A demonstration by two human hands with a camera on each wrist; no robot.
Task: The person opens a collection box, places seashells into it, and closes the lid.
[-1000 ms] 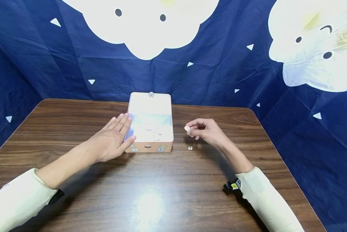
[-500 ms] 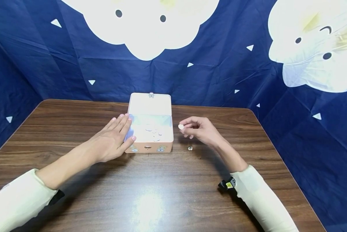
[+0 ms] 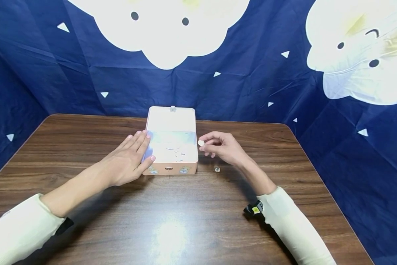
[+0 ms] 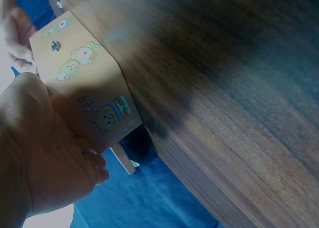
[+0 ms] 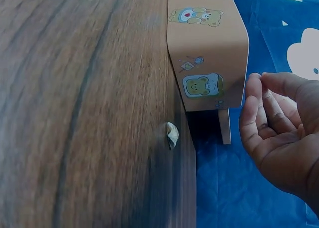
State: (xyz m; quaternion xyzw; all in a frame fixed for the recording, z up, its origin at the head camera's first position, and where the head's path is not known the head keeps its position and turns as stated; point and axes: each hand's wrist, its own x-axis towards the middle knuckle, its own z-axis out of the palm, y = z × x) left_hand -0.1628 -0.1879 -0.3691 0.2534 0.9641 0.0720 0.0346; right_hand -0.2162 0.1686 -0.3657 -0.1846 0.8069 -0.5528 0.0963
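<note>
A peach-orange tin box point(image 3: 176, 169) with printed bears stands on the table, its white-lined lid point(image 3: 172, 119) raised at the back. Several pale pieces point(image 3: 179, 151) lie inside, washed out by glare. My left hand point(image 3: 123, 167) rests with straight fingers along the box's left side. Between thumb and fingertips, my right hand point(image 3: 225, 148) pinches a small white seashell point(image 3: 201, 142) right at the box's right rim. In the right wrist view the fingers of the right hand point(image 5: 284, 123) hide that shell. Another small seashell point(image 5: 172, 134) lies on the table beside the box's front right corner.
The brown wood-grain table point(image 3: 198, 224) extends on all sides of the box. Behind it hangs a dark blue cloth point(image 3: 125, 81) with white clouds and triangles. A black strap device point(image 3: 253, 209) sits at the right wrist.
My right hand has moved left, carrying the pinched seashell from over the table to the box's right rim. The left hand, box and table shell have stayed put.
</note>
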